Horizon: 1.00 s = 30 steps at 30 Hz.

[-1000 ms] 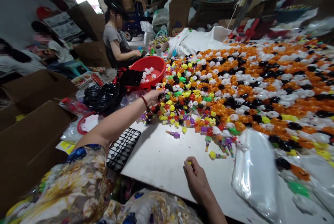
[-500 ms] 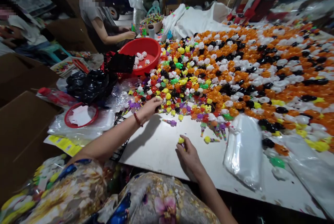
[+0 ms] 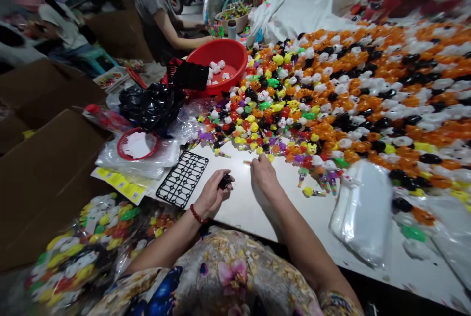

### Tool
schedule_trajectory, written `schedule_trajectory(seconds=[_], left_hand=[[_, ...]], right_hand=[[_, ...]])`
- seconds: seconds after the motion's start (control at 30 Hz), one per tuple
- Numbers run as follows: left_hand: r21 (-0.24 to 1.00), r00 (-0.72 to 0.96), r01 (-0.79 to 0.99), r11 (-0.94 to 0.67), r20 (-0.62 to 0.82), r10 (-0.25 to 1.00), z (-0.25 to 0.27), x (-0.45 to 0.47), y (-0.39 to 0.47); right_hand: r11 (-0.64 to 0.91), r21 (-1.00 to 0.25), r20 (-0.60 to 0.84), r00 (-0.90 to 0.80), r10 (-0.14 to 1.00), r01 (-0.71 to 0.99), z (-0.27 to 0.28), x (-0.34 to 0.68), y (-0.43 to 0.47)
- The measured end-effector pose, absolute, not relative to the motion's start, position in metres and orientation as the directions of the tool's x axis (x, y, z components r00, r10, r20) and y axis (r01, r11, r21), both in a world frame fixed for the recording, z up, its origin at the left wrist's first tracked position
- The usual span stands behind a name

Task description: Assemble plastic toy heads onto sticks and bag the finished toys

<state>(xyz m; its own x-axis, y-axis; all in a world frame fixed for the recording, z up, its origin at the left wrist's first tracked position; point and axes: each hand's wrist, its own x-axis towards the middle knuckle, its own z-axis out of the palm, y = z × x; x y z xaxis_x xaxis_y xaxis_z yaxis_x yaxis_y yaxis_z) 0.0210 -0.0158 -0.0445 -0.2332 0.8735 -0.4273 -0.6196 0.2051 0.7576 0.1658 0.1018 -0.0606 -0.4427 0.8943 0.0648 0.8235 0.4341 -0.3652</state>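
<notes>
My left hand (image 3: 215, 192) is curled, palm up, around a small black plastic piece (image 3: 225, 180) above the white tabletop. Just ahead and to the right, my right hand (image 3: 264, 174) is pinched down at the table, back of the hand upward. From its fingertips sticks out the thin orange-tipped end of a small stick toy (image 3: 248, 162); the rest of that toy is covered by the fingers. Beyond both hands spreads a heap of small coloured plastic toys (image 3: 272, 105). A black plastic grid (image 3: 183, 178) lies left of my left hand.
A red basin (image 3: 235, 63) with white pieces stands behind the heap's left end. A small red basket (image 3: 137, 144) sits on plastic bags at left, beside cardboard boxes (image 3: 55, 173). Clear bags (image 3: 362, 213) lie at right. A co-worker (image 3: 162, 21) sits across at upper left.
My left hand has come back from the heap toward me and now has a black piece. My right hand has moved forward to the stick toy. The view has shifted slightly, uncovering the black grid.
</notes>
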Motion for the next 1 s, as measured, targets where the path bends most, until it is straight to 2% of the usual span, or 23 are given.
schedule_trajectory(seconds=[0.07,0.13,0.2,0.27,0.3,0.37,0.53,0.73,0.9,1.0], left_hand=[[0.760,-0.195,-0.617,0.203,-0.397,0.897,-0.046,0.024,-0.015],[0.771,-0.157,-0.605,0.200,-0.362,0.919,-0.046,0.029,-0.013],[0.798,-0.130,-0.564,0.212,-0.339,0.932,-0.045,0.037,-0.013],[0.838,-0.118,-0.495,0.230,-0.327,0.938,-0.043,0.045,-0.014],[0.857,-0.111,-0.456,0.241,-0.323,0.940,-0.042,0.049,-0.015],[0.888,-0.084,-0.379,0.262,-0.314,0.946,-0.040,0.055,-0.018],[0.941,0.008,-0.186,0.283,-0.287,0.958,-0.038,0.064,-0.027],[0.971,-0.003,0.046,0.235,-0.236,0.972,-0.039,0.067,-0.029],[0.939,0.031,0.273,0.206,-0.223,0.974,-0.043,0.067,-0.027],[0.924,0.060,0.312,0.223,-0.253,0.965,-0.047,0.066,-0.026]], right_hand=[[0.379,-0.412,0.048,-0.396,0.917,0.828,-0.060,0.174,0.092],[0.262,-0.605,0.026,-0.310,0.950,0.752,-0.053,0.181,0.077],[0.062,-0.866,-0.062,-0.228,0.972,0.497,-0.044,0.188,0.058],[-0.132,-0.977,-0.167,-0.216,0.962,0.164,-0.034,0.194,0.038],[-0.194,-0.980,-0.200,-0.229,0.953,0.045,-0.030,0.196,0.029],[-0.251,-0.966,-0.229,-0.240,0.943,-0.062,-0.024,0.201,0.014],[-0.268,-0.963,-0.259,-0.208,0.943,-0.014,-0.019,0.212,-0.003],[-0.325,-0.944,-0.331,-0.244,0.912,0.065,-0.018,0.226,-0.007],[-0.390,-0.916,-0.398,-0.334,0.855,0.091,-0.019,0.233,-0.010],[-0.449,-0.892,-0.430,-0.401,0.809,0.049,-0.021,0.237,-0.008]])
